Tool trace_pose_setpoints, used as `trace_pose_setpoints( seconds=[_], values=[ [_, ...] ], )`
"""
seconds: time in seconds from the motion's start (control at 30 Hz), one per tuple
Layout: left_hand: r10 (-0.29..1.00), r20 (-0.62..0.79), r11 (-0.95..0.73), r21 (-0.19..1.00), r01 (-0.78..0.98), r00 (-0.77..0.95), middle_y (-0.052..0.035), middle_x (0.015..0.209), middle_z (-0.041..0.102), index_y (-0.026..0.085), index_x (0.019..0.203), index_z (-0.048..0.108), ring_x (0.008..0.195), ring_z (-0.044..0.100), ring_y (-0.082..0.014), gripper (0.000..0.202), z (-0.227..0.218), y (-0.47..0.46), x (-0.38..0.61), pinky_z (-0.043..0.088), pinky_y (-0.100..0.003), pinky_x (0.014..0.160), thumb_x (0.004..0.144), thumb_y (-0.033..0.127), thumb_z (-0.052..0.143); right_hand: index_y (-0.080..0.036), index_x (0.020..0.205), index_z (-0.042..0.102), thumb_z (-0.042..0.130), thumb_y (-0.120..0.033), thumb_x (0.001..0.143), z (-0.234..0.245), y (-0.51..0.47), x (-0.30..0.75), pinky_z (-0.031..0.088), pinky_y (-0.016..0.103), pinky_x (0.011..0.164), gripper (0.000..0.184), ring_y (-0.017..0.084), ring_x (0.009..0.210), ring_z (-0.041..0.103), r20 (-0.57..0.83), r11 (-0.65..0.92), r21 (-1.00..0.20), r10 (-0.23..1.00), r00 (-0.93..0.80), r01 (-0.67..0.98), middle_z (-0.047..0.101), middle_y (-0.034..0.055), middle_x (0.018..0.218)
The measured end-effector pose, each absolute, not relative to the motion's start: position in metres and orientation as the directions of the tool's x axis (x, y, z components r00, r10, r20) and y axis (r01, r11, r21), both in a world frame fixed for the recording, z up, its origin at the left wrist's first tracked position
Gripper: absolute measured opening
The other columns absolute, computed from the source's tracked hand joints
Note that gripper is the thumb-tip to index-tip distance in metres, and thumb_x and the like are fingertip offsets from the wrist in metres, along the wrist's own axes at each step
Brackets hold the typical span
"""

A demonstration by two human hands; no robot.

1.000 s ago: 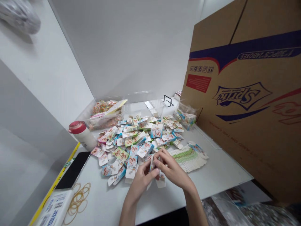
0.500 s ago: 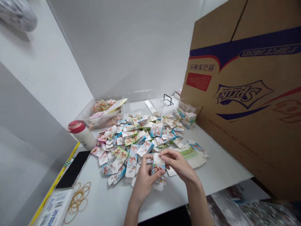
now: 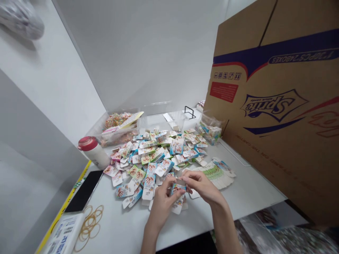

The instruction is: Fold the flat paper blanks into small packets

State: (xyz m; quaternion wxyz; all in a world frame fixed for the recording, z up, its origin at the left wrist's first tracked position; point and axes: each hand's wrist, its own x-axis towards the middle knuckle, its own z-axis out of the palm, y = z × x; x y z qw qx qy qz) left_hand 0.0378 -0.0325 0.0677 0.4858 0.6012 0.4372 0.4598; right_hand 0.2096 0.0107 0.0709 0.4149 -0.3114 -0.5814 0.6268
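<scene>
Both of my hands hold one small printed card pack [image 3: 177,188] above the front of the pile, its white flap now bent down over its blue and red face. My left hand [image 3: 162,206] grips it from below, while the fingertips of my right hand [image 3: 200,186] pinch its upper edge. Beneath my hands lies a loose heap of similar flat card packs [image 3: 161,168], white with green, blue or pink print. A neat row of stacked packs [image 3: 215,176] lies just beyond my right hand.
A large upside-down Sprite carton [image 3: 265,106] stands along the right side of the white table [image 3: 246,187]. At the back are a clear tub of colourful pieces [image 3: 116,128] and a bagged pile of boxes [image 3: 211,133]. At left are a red-capped bottle [image 3: 94,152], a black tablet [image 3: 84,190] and rubber bands [image 3: 90,224].
The white flap that stood upright on the pack is now folded down. My hands have drawn closer together around the pack. The view has shifted only slightly.
</scene>
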Motion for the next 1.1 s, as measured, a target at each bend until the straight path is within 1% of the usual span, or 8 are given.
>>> trace_pose_setpoints(
  seconds=[0.17,0.33,0.47,0.6,0.77,0.9,1.03,1.1],
  values=[
    [0.971,0.138,-0.146,0.989,0.026,0.194,-0.0013,0.090,0.065,0.021,0.108,0.048,0.076,0.060,-0.0130,0.030,0.062,-0.032,0.036,0.046,-0.022,0.067,0.087,0.037,0.063,-0.012,0.082,0.064,0.075,-0.031,0.075,0.074,0.010,0.206,0.037,0.022,0.055,0.023,0.009,0.060,0.049,0.036,-0.030,-0.987,0.913,-0.405,-0.155,0.057,0.0024,0.072],
    [0.981,0.078,-0.090,0.994,0.063,0.180,0.0021,0.083,0.060,0.022,0.110,0.043,0.071,0.058,-0.0114,0.039,0.055,-0.030,0.035,0.044,-0.021,0.064,0.084,0.040,0.066,-0.012,0.074,0.060,0.077,-0.028,0.073,0.078,0.007,0.203,0.037,0.021,0.057,0.024,0.008,0.062,0.050,0.025,-0.043,-0.985,0.922,-0.387,-0.164,0.057,0.0014,0.071],
    [0.988,0.060,-0.073,0.994,0.084,0.144,0.0038,0.077,0.055,0.023,0.114,0.040,0.063,0.050,-0.0098,0.043,0.050,-0.029,0.034,0.039,-0.019,0.057,0.084,0.042,0.065,-0.012,0.073,0.063,0.075,-0.028,0.076,0.083,0.005,0.205,0.040,0.021,0.062,0.020,0.009,0.069,0.053,0.082,0.036,-0.992,0.912,-0.401,-0.120,0.057,0.0022,0.075],
    [0.983,0.139,-0.158,0.973,0.166,0.120,0.0011,0.081,0.057,0.021,0.109,0.049,0.066,0.047,-0.0107,0.031,0.049,-0.028,0.032,0.037,-0.021,0.061,0.088,0.042,0.059,-0.012,0.074,0.069,0.065,-0.033,0.086,0.084,0.007,0.208,0.039,0.020,0.058,0.024,0.007,0.066,0.050,0.125,0.106,-0.992,0.874,-0.469,-0.067,0.055,0.0036,0.084],
    [0.982,0.181,-0.188,0.953,0.239,0.052,0.0008,0.077,0.056,0.020,0.104,0.053,0.062,0.042,-0.0109,0.028,0.045,-0.026,0.026,0.034,-0.023,0.060,0.089,0.043,0.057,-0.020,0.102,0.074,0.059,-0.038,0.089,0.083,0.008,0.211,0.044,0.020,0.061,0.027,0.009,0.073,0.054,0.079,0.091,-0.996,0.823,-0.562,-0.007,0.053,0.0057,0.098],
    [0.984,0.167,-0.178,0.964,0.200,0.069,-0.0028,0.087,0.062,0.019,0.106,0.053,0.068,0.052,-0.0124,0.031,0.042,-0.022,0.024,0.039,-0.022,0.061,0.088,0.044,0.057,-0.027,0.114,0.071,0.062,-0.039,0.087,0.084,0.007,0.208,0.047,0.023,0.067,0.030,0.009,0.076,0.056,0.054,0.054,-0.998,0.822,-0.567,-0.017,0.050,0.0050,0.100],
    [0.985,0.150,-0.138,0.981,0.138,-0.080,-0.0072,0.094,0.064,0.017,0.100,0.057,0.082,0.062,-0.0190,0.041,0.046,-0.019,0.030,0.048,-0.023,0.063,0.080,0.053,0.063,-0.024,0.107,0.074,0.067,-0.036,0.082,0.081,0.007,0.198,0.047,0.023,0.065,0.028,0.010,0.072,0.055,0.088,0.062,-0.995,0.892,-0.443,-0.073,0.053,0.0044,0.094],
    [0.980,0.113,-0.095,0.989,0.112,-0.165,-0.0085,0.103,0.065,0.018,0.105,0.058,0.093,0.064,-0.0216,0.048,0.052,-0.019,0.035,0.052,-0.024,0.070,0.078,0.057,0.063,-0.022,0.101,0.076,0.070,-0.032,0.079,0.078,0.009,0.192,0.044,0.020,0.061,0.025,0.009,0.070,0.053,0.112,0.092,-0.993,0.938,-0.329,-0.077,0.055,0.0033,0.085]
  ],
)
